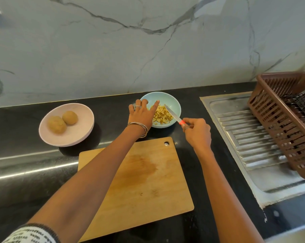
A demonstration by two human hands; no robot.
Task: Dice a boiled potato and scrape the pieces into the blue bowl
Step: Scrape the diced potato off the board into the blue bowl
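black counter: rt hand grips knife over blue bowl.

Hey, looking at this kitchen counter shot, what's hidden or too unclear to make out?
All in the head view:
- Blue bowl: the left hand covers its near-left rim and some of the diced potato.
- Knife: the right hand wraps most of the handle; only a red bit shows.
- Brown basket: cut off by the right edge; its dark contents are too blurred to identify.
- Cutting board: the left forearm hides its left part.
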